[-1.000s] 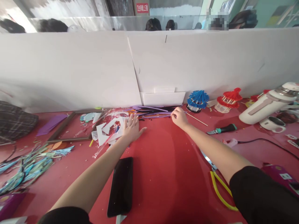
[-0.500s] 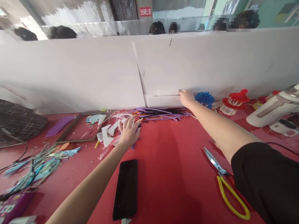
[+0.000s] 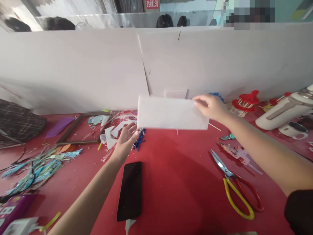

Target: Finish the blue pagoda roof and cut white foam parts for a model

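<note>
A white rectangular foam board (image 3: 168, 112) is held up above the red table, one long side facing me. My right hand (image 3: 211, 106) pinches its upper right edge between thumb and fingers. Close to the board's lower left corner is my left hand (image 3: 127, 138), fingers apart and holding nothing; whether a fingertip touches the corner I cannot tell. A smaller white piece (image 3: 175, 94) leans against the white partition behind. The board covers most of the purple and black strips at the table's back. White scraps (image 3: 111, 138) and blue bits (image 3: 139, 140) lie around my left hand.
A black phone (image 3: 130, 191) with a cable lies in front. To the right are scissors (image 3: 227, 174), a utility knife (image 3: 227, 137), a glue gun (image 3: 237, 153), a red-roofed model (image 3: 246, 101), a flask (image 3: 281, 111) and a mug (image 3: 294, 130). A frame (image 3: 61, 138) lies left.
My right hand has taken the white foam board from against the partition and brought it nearer, above the table. My left hand has shifted slightly left and down, beside the board's corner.
</note>
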`<state>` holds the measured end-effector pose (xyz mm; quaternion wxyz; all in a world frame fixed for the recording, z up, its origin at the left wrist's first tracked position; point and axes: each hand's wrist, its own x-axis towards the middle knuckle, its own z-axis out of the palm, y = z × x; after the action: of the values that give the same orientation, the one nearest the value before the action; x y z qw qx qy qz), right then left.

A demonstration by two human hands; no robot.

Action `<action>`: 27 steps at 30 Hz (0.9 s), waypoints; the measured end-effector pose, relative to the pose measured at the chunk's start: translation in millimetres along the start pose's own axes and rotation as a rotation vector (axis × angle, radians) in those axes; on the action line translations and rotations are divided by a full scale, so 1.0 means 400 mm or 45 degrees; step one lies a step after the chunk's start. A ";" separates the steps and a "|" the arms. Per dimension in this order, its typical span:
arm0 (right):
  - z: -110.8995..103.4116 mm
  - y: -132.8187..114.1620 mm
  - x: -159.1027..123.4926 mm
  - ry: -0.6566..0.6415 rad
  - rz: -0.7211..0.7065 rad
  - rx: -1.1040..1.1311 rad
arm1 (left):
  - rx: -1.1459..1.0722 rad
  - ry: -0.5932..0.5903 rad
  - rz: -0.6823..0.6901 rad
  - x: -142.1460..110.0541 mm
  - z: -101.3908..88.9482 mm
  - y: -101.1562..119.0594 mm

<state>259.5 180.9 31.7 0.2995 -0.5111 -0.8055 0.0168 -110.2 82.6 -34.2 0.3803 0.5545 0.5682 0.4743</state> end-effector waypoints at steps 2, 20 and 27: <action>0.019 -0.028 -0.058 -0.183 -0.040 0.079 | -0.120 -0.100 -0.109 -0.033 0.006 0.026; -0.068 0.339 -0.351 -0.697 0.648 -0.497 | -0.178 -0.041 -0.693 -0.236 0.009 -0.007; -0.031 0.403 -0.409 -0.826 0.597 -0.572 | -0.186 -0.119 -0.687 -0.245 0.023 -0.001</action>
<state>445.7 118.0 -88.1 -0.0983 -0.7001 -0.7039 0.0681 -92.0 -13.3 -46.1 0.5575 0.3756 0.6416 0.3694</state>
